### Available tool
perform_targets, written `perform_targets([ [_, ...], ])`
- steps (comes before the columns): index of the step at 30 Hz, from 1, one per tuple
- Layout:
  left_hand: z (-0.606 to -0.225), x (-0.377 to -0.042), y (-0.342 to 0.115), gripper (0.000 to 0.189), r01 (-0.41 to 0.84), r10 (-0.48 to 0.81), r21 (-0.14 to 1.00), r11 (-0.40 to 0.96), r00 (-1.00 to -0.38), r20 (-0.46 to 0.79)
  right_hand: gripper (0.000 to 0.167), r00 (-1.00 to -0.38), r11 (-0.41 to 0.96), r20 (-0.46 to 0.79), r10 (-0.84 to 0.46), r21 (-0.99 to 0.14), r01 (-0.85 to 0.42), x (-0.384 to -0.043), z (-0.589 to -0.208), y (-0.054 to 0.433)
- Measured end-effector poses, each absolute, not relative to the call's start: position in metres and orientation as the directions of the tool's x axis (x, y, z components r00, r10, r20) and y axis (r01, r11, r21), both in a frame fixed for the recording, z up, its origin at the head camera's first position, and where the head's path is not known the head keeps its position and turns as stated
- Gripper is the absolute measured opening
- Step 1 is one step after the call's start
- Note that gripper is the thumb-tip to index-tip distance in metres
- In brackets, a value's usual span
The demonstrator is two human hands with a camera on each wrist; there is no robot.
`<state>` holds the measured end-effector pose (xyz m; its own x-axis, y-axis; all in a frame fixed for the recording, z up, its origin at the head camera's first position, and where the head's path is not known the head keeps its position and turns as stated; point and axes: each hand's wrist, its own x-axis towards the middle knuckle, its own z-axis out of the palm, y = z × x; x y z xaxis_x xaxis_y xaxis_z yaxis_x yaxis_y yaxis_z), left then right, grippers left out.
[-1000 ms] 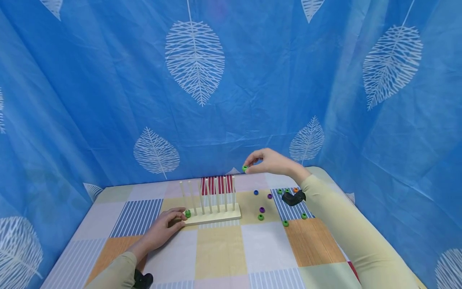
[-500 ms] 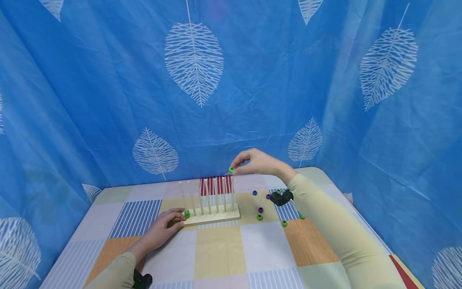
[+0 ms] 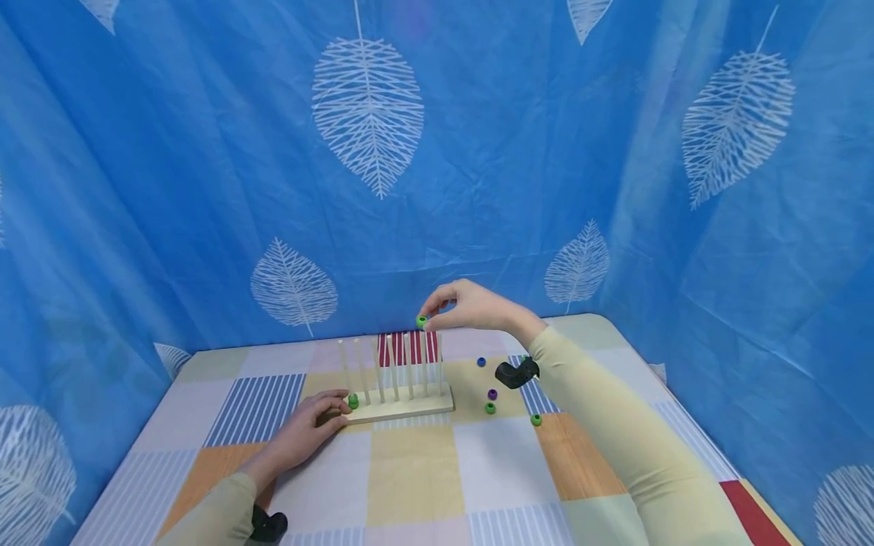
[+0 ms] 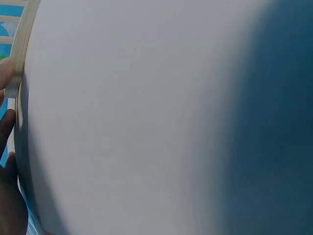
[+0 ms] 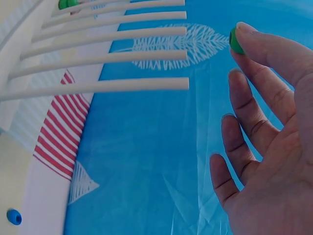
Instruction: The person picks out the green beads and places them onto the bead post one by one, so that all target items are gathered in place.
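- Right hand point(image 3: 471, 305) pinches a green bead point(image 3: 422, 321) between thumb and index finger, its other fingers spread; the bead is above the pegs point(image 5: 146, 85), apart from them.
- Left hand point(image 3: 310, 428) grips the left end of the wooden rack point(image 3: 403, 410), beside the green beads point(image 3: 353, 401) on its leftmost peg.
- Right of the rack, a blue bead point(image 3: 481, 362) and a purple bead point(image 3: 492, 394) lie on the worktop point(image 3: 416, 470).

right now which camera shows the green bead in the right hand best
Right wrist: the green bead looks largest there, pinched by the right hand, though the thumb partly covers it. Head shows it small, near the tops of the pegs. Left wrist doesn't show it.
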<state>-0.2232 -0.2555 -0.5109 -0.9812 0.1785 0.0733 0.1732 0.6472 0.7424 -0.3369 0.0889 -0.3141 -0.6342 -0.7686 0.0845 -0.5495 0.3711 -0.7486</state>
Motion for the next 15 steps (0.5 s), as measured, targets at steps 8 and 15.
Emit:
perform_targets([
  [8,-0.508,-0.225,-0.257,0.005,0.182,0.192,0.732,0.656,-0.979,0.072,0.022,-0.622,0.353,0.086,-0.779,-0.759,-0.547,-0.335,-0.312,0.075],
  [15,-0.510,-0.225,-0.258,0.005,0.179,0.190,0.744,0.644,-0.979,0.072,0.021,-0.600,0.346,0.085,-0.795,-0.749,-0.565,-0.338,-0.312,0.058],
])
